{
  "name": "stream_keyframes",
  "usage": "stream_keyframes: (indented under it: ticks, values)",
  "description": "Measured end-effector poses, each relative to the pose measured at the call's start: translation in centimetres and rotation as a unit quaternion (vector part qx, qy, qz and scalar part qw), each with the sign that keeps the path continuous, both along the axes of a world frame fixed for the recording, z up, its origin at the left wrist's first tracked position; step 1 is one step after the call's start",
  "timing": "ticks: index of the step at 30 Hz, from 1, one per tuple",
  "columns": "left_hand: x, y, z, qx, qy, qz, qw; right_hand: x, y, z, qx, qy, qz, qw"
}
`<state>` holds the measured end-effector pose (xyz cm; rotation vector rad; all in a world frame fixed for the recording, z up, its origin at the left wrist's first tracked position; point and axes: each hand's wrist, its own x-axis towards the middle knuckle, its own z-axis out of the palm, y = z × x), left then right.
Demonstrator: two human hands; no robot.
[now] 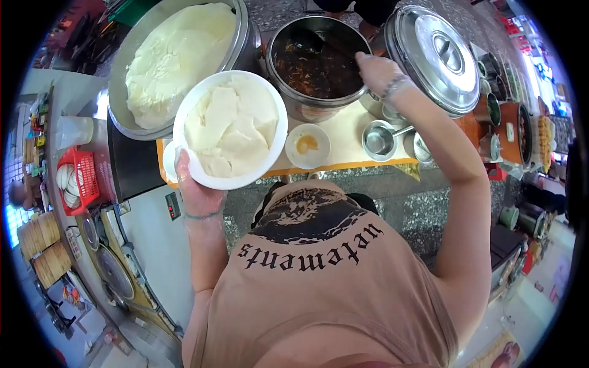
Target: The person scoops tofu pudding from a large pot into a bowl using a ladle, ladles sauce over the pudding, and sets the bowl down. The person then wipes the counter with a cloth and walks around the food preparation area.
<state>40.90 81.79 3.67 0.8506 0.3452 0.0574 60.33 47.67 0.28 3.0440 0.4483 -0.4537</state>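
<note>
- L hand (201, 189) gripped white bowl (228, 183) of pale curd (230, 126) from below/side, prob. to steady it.
- Small dish (308, 147) & metal pan (379, 142) sat on table (351, 119), w/in reach.
- R hand (379, 72) grasped what looked like ladle (305, 42) handle, its scoop over dark soup (319, 73).
- Curd tub (244, 30) stood open, L of soup pot (314, 107), prob. for access.

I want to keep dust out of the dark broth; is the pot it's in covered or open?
Open: the pot has no lid across its mouth, and the dark broth shows inside.
</note>
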Motion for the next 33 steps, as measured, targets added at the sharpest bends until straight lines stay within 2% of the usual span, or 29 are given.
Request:
stream_keyframes:
  ticks: [3, 7, 9, 10, 12, 18, 26, 29, 31, 33]
  values:
    - [-0.1, 0.2, -0.3, -0.018, 0.004, -0.001, 1.000, 0.3, 2.6, -1.5, -0.030, -0.018, 0.033, 0.999]
    - [0.0, 0.5, -0.4, -0.011, 0.014, 0.004, 1.000, 2.2, 5.6, -4.0, -0.088, 0.021, 0.035, 0.995]
    - [-0.1, 0.7, -0.5, -0.021, 0.012, 0.004, 1.000, 3.0, 7.1, -2.9, -0.214, 0.172, 0.108, 0.956]
    - [-0.1, 0.7, -0.5, -0.031, 0.009, 0.002, 0.999, 3.4, 7.0, -3.7, -0.215, 0.171, 0.109, 0.955]
    - [-0.1, 1.0, -0.7, -0.026, 0.004, 0.000, 1.000, 4.1, 6.5, -5.7, -0.202, 0.161, 0.036, 0.966]
    - [-0.2, 1.3, -0.7, -0.020, -0.001, 0.005, 1.000, 5.3, 5.1, -5.0, -0.234, 0.237, 0.086, 0.939]
    - [0.3, 1.6, -0.8, -0.019, -0.006, -0.011, 1.000, 4.9, 4.8, -5.2, -0.234, 0.262, 0.105, 0.930]
    - [0.1, 1.4, -0.4, -0.012, -0.023, -0.024, 0.999, 4.3, 4.3, -3.8, -0.188, 0.264, 0.094, 0.941]
    - [0.1, 1.3, -0.3, -0.045, 0.003, -0.023, 0.999, 3.3, 4.3, -1.8, -0.174, 0.258, 0.088, 0.946]
    - [0.3, 1.0, -0.1, -0.075, -0.024, -0.035, 0.996, 3.0, 3.6, -1.6, -0.146, 0.257, 0.079, 0.952]
